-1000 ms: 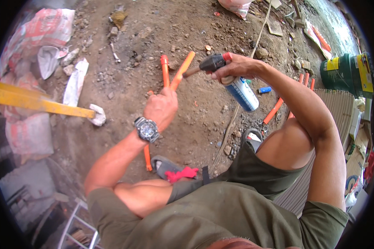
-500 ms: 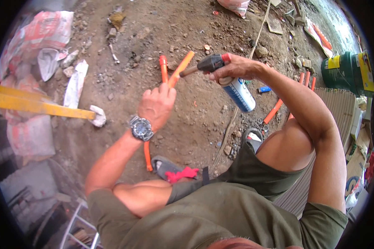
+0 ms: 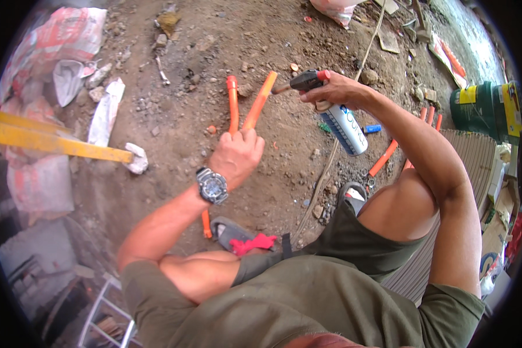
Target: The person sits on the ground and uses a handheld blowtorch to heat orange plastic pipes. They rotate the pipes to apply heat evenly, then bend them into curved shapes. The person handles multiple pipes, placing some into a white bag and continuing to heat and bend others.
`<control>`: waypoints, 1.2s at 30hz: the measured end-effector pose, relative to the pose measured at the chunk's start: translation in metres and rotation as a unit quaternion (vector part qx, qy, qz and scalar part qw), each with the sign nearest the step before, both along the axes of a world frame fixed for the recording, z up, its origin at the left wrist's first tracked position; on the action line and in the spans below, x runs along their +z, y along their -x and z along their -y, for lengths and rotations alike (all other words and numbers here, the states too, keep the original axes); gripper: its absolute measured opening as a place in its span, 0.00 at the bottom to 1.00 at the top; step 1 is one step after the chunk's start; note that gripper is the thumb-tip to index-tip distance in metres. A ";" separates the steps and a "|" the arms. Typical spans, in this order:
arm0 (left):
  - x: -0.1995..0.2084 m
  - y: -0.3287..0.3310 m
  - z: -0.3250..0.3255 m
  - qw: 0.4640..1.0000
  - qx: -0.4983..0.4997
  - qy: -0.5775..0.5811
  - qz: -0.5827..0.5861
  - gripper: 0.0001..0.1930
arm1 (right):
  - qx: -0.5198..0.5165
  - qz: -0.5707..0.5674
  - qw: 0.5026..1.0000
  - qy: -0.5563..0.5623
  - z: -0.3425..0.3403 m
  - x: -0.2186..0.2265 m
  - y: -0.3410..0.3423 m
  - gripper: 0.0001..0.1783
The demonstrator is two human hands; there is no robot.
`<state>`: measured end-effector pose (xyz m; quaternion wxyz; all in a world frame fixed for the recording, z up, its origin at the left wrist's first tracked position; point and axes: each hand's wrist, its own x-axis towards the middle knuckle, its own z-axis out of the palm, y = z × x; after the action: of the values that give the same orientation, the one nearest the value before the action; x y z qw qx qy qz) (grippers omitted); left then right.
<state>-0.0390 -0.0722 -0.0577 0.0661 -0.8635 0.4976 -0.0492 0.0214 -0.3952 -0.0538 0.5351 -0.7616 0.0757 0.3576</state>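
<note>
My left hand (image 3: 238, 155), with a watch on its wrist, is closed around an orange plastic pipe (image 3: 261, 101) that slants up and to the right. A second orange pipe (image 3: 232, 104) with a wider end lies on the dirt, passing behind the hand; its middle is hidden. In my right hand (image 3: 343, 91) is a gas blowtorch (image 3: 345, 130) with a black head, red knob and white-and-blue canister. Its nozzle points left toward the held pipe, with a small gap between them. No flame can be made out.
Several orange pipe pieces (image 3: 384, 158) and a blue cylinder (image 3: 373, 129) lie at right, by stacked grey corrugated sheets (image 3: 464, 159). A green bucket (image 3: 475, 107) stands beyond. Yellow bars (image 3: 58, 145) and white-and-red sacks (image 3: 64, 40) are at left. A pale cord (image 3: 371, 49) crosses the rubble-strewn ground.
My left hand has shifted right and a little nearer with the pipe. The blowtorch has moved right, and its nozzle has drawn back from the pipe.
</note>
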 end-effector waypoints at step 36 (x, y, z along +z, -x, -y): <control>-0.005 0.008 0.001 1.000 -0.013 -0.026 -0.006 0.04 | 0.044 -0.041 0.997 -0.056 -0.009 -0.001 -0.002 0.18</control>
<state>-0.0471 -0.0733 -0.0627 0.0848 -0.8553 0.5101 -0.0326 0.0231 -0.3859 -0.0552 0.5576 -0.7176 0.0437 0.4150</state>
